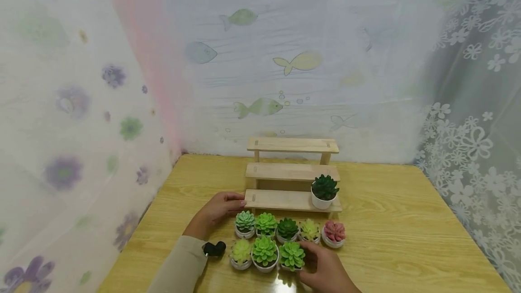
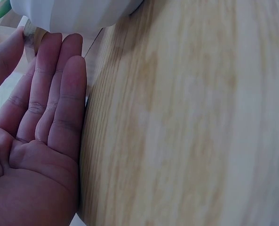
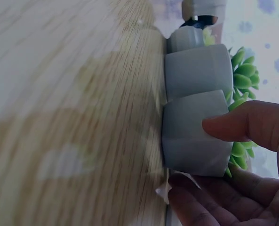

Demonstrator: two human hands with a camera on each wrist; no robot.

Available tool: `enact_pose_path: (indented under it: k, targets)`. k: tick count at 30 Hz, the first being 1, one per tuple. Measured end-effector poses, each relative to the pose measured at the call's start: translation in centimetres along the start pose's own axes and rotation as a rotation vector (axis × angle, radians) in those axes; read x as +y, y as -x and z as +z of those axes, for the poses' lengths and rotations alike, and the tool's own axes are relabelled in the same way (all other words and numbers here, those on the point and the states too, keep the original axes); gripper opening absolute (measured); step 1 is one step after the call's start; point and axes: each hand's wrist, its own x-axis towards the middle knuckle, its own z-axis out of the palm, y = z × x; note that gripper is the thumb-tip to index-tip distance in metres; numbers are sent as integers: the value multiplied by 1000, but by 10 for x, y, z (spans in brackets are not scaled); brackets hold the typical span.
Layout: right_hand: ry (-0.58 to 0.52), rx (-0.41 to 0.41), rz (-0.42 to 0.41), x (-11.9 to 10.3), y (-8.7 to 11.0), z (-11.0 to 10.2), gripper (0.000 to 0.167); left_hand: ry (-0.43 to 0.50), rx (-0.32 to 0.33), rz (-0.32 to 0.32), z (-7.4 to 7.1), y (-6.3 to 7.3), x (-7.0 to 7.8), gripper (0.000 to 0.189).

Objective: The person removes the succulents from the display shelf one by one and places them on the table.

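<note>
A three-tier wooden stand (image 1: 281,199) stands toward the back of the table. At the left end of its lowest shelf is my left hand (image 1: 217,209), pinching the board end between thumb and nearly straight fingers. My right hand (image 1: 325,268) holds a bright green artificial succulent (image 1: 292,256) by its white angular pot (image 3: 193,134), thumb on one side and fingers on the other. The pot stands on the table, at the right of the front row. A dark green succulent (image 1: 324,189) in a white pot sits at the lowest shelf's right end.
Several potted succulents stand in two rows before the stand, among them a round-potted green one (image 1: 265,252), a yellow-green one (image 1: 241,252) and a pink one (image 1: 334,233). A black object (image 1: 215,248) is at the left wrist. Patterned curtains (image 1: 65,148) surround the wooden table (image 1: 386,220).
</note>
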Motion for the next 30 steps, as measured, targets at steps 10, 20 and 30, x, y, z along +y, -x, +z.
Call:
enact_pose_path:
  k: [10,20,30]
  targets:
    - [72,4,12,-4,2,-2,64,10,17,-12,1,0,0,51]
    - [-46,-6,-42,-3,12,-8,67,7,19,-11,0,0,-3,53]
    - [-144,146,-52,-14,20,-18,58,26,10,-8,1,-1,-2,52]
